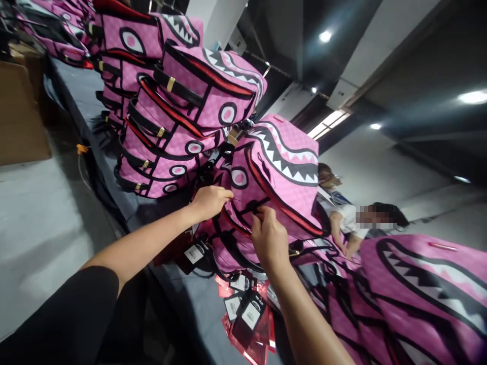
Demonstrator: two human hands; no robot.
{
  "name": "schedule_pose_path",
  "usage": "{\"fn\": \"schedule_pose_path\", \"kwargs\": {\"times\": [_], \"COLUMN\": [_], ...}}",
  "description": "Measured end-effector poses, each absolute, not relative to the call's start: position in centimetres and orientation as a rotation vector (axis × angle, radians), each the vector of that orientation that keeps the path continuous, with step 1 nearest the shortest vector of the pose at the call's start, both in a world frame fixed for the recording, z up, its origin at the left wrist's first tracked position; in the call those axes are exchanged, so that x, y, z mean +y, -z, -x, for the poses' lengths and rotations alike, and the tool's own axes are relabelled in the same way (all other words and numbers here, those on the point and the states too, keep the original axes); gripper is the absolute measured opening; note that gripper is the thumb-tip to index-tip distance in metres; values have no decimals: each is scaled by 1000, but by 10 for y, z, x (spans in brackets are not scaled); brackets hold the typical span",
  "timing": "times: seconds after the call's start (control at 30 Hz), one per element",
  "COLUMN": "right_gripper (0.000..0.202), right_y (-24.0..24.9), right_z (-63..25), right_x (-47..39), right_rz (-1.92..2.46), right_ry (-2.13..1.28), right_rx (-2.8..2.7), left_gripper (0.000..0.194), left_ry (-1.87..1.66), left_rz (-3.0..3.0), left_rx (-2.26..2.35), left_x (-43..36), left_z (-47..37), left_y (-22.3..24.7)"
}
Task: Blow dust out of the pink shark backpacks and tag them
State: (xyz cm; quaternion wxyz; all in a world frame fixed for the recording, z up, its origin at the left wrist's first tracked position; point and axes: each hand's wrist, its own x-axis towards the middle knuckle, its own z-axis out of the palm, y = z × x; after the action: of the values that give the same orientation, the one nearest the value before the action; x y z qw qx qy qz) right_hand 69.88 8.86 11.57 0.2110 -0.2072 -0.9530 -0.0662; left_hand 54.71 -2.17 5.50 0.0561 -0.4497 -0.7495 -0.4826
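In front of me a pink checkered bag [285, 147], with a shark-mouth print, round eye patch and black and red trim, lies tilted on top of another pink bag. My left hand [211, 202] is closed in a pinch at its near left edge, below the eye patch. My right hand [270, 235] has its fingers curled closed against the bag's near side, by a small black piece of trim. What exactly sits between the fingertips is hidden. Below the hands lie black and white hang tags [251, 314] on shiny red packets [258, 350].
Stacked pink bags [228, 76] with black handles rise at the left and behind. More bags [429, 284] fill the right side. All rest on a dark cloth-covered table [182, 299]. A co-worker [346, 220] bends over beyond it. A cardboard box [23, 111] stands at left.
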Motion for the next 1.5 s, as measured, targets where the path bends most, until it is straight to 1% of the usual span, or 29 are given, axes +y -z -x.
{"fn": "schedule_pose_path", "kwargs": {"times": [0.13,0.23,0.3,0.37,0.43,0.53,0.57,0.6,0.67,0.77,0.83,0.9,1.0,1.07,1.13,1.27,1.3,1.37,1.43,1.5], "right_gripper": [25,21,20,22,26,30,30,30,27,23,23,23,23,22,21,22,22,19,18,18], "right_y": [-122,-130,-133,-133,-130,-123,-121,-118,-115,-115,-118,-124,-131,-133,-133,-134,-135,-136,-138,-139], "right_z": [-689,-688,-694,-702,-707,-707,-705,-703,-697,-690,-686,-683,-683,-684,-688,-692,-692,-691,-690,-688], "right_x": [78,77,85,95,105,110,109,108,105,101,100,100,102,103,104,105,105,105,104,103], "right_rz": [738,761,679,589,538,481,438,383,248,103,74,53,-13,-12,35,109,109,86,34,-17], "right_ry": [398,504,479,382,235,18,-46,-107,-252,-514,-609,-598,-517,-513,-591,-710,-708,-677,-600,-496], "right_rx": [-2703,-2661,-2558,-2429,-2332,-2240,-2211,-2184,-2160,-2251,-2332,-2379,-2448,-2508,-2550,-2557,-2556,-2579,-2621,-2657], "left_gripper": [26,22,17,17,26,56,61,61,48,19,10,7,11,10,11,18,19,16,13,14], "left_ry": [1533,1735,1944,2078,2134,2182,2211,2249,2365,2596,2662,2550,2134,1949,1990,2503,2572,2522,2321,2121], "left_rz": [1473,1617,1761,1883,1977,2126,2145,2113,1897,1531,1452,1429,1332,1315,1390,1539,1553,1595,1636,1667], "left_rx": [-2196,-2165,-2166,-2155,-2132,-2040,-1980,-1915,-1805,-1661,-1584,-1531,-1534,-1545,-1520,-1418,-1426,-1477,-1549,-1595], "left_x": [-5,4,4,-5,-18,-35,-38,-38,-34,-21,-13,-10,-14,-17,-17,-7,-4,-2,-3,-5], "left_z": [-549,-546,-542,-538,-535,-534,-534,-534,-534,-538,-542,-548,-555,-560,-563,-561,-559,-556,-555,-554], "left_y": [-66,-73,-74,-73,-73,-72,-71,-69,-63,-50,-44,-43,-49,-53,-55,-48,-45,-42,-41,-40]}}
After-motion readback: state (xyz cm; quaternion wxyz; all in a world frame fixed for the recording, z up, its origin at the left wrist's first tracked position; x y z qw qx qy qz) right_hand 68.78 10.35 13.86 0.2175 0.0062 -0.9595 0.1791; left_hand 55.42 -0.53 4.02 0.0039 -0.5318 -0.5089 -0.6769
